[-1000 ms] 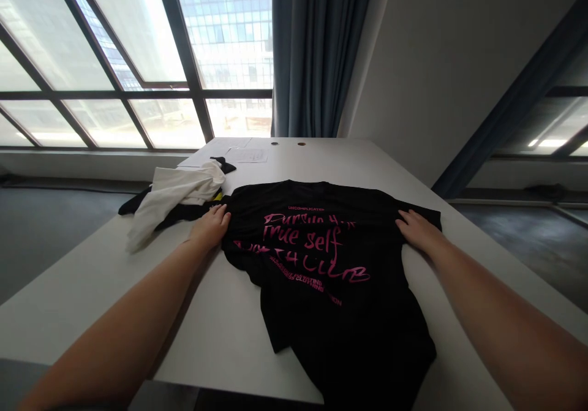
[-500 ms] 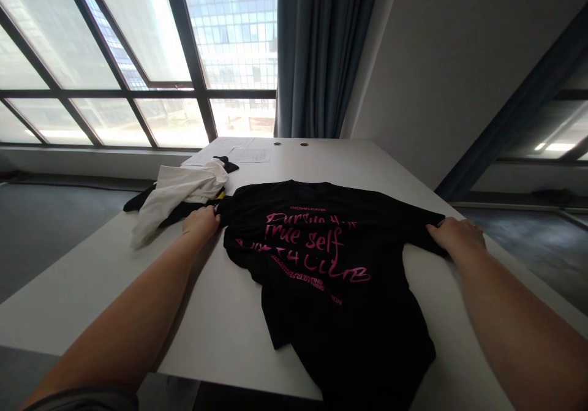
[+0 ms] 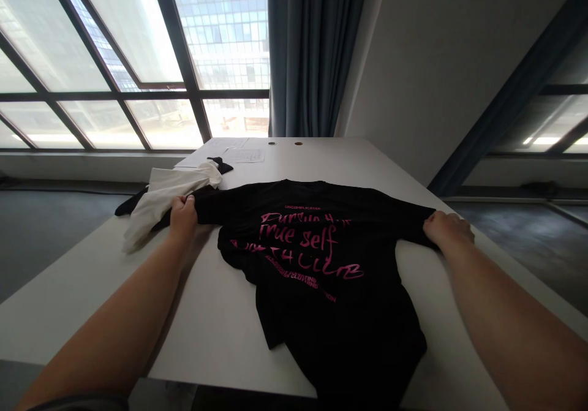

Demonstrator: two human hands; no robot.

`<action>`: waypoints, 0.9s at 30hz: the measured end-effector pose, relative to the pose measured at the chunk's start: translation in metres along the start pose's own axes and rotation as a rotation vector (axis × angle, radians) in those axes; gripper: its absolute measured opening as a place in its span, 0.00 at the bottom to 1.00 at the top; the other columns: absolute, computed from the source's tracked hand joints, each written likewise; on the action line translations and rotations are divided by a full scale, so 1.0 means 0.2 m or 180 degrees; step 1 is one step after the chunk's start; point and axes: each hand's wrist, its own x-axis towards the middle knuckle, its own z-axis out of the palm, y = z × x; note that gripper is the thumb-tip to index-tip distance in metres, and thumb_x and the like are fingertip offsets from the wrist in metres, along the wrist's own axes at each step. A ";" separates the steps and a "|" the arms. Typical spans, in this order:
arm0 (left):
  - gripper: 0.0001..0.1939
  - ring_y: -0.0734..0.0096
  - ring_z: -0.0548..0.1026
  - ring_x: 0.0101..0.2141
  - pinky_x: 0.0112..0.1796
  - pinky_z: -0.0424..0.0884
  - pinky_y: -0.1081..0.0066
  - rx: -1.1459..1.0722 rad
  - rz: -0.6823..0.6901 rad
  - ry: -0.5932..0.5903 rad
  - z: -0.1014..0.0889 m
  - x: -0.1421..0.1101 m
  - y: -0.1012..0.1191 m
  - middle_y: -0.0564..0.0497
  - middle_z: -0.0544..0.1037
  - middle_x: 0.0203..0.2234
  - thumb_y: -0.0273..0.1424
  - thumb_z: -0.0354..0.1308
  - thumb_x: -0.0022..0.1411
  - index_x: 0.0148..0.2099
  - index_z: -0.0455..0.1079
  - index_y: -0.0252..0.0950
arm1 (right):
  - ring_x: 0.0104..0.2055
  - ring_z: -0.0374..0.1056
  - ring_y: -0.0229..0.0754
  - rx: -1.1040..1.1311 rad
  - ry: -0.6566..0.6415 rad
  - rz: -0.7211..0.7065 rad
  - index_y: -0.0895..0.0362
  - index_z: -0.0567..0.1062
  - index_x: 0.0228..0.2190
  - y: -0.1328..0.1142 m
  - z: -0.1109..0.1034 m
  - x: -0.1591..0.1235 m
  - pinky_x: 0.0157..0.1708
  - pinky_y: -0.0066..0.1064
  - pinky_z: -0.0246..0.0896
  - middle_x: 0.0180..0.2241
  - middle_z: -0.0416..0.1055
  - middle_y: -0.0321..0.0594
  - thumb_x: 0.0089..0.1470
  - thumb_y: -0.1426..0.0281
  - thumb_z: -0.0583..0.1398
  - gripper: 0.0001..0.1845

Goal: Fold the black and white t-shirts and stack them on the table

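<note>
A black T-shirt (image 3: 349, 313) with pink lettering lies spread on the white table (image 3: 202, 325), its collar toward the far end. My left hand (image 3: 184, 218) is closed on the end of the left sleeve, which is drawn out straight. On the other side, my right hand (image 3: 448, 230) grips the end of the right sleeve. The lower part of the shirt is rumpled, its left side folded in, and its bottom runs over the near table edge.
Left of the shirt, a heap of white cloth (image 3: 177, 187) lies with black cloth (image 3: 131, 203) under it. Paper sheets (image 3: 245, 155) rest at the far end, near two round holes in the tabletop. A blue curtain (image 3: 312, 56) and windows stand beyond.
My left hand has moved outward to the left and pulled the left sleeve out straight. My right hand keeps its hold on the right sleeve. The view has shifted slightly.
</note>
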 end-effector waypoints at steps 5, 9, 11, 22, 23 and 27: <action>0.11 0.51 0.77 0.46 0.53 0.73 0.51 0.0335 0.0275 0.0066 -0.03 -0.03 0.06 0.43 0.78 0.42 0.43 0.47 0.72 0.48 0.61 0.42 | 0.63 0.60 0.69 0.0146 -0.0060 0.0001 0.56 0.78 0.52 -0.02 -0.01 -0.02 0.56 0.55 0.65 0.61 0.65 0.62 0.66 0.61 0.52 0.22; 0.12 0.49 0.77 0.52 0.57 0.71 0.50 0.0502 0.0433 -0.0201 -0.03 -0.05 0.15 0.40 0.79 0.49 0.39 0.46 0.73 0.52 0.62 0.41 | 0.61 0.60 0.71 0.0258 0.0054 -0.0134 0.57 0.79 0.49 -0.02 -0.01 -0.02 0.54 0.56 0.65 0.58 0.67 0.64 0.61 0.61 0.57 0.20; 0.11 0.49 0.75 0.56 0.59 0.70 0.50 0.0620 0.0543 -0.0324 0.00 -0.05 0.21 0.40 0.78 0.53 0.37 0.47 0.72 0.52 0.62 0.41 | 0.61 0.61 0.72 0.0264 0.0083 -0.0176 0.57 0.80 0.50 -0.03 -0.01 -0.03 0.53 0.57 0.65 0.58 0.67 0.64 0.60 0.61 0.59 0.21; 0.07 0.56 0.69 0.65 0.64 0.65 0.57 0.0538 0.2019 -0.2079 0.43 -0.21 0.55 0.40 0.69 0.66 0.35 0.52 0.70 0.48 0.65 0.40 | 0.61 0.60 0.69 0.0049 0.0178 -0.0513 0.55 0.79 0.53 -0.09 -0.02 -0.06 0.53 0.57 0.66 0.59 0.65 0.60 0.65 0.57 0.54 0.24; 0.08 0.56 0.70 0.64 0.63 0.66 0.57 0.0542 0.2159 -0.2422 0.45 -0.24 0.55 0.41 0.69 0.66 0.36 0.53 0.70 0.48 0.67 0.41 | 0.61 0.61 0.69 0.0043 0.0181 -0.0524 0.54 0.79 0.53 -0.09 -0.02 -0.06 0.53 0.57 0.66 0.60 0.66 0.60 0.65 0.56 0.54 0.24; 0.15 0.58 0.71 0.63 0.64 0.65 0.60 0.0500 0.2639 -0.3145 0.47 -0.25 0.48 0.44 0.69 0.67 0.44 0.52 0.71 0.48 0.72 0.41 | 0.61 0.62 0.71 0.0061 0.0263 -0.0590 0.53 0.80 0.51 -0.07 0.02 -0.01 0.54 0.60 0.67 0.58 0.68 0.57 0.62 0.55 0.57 0.23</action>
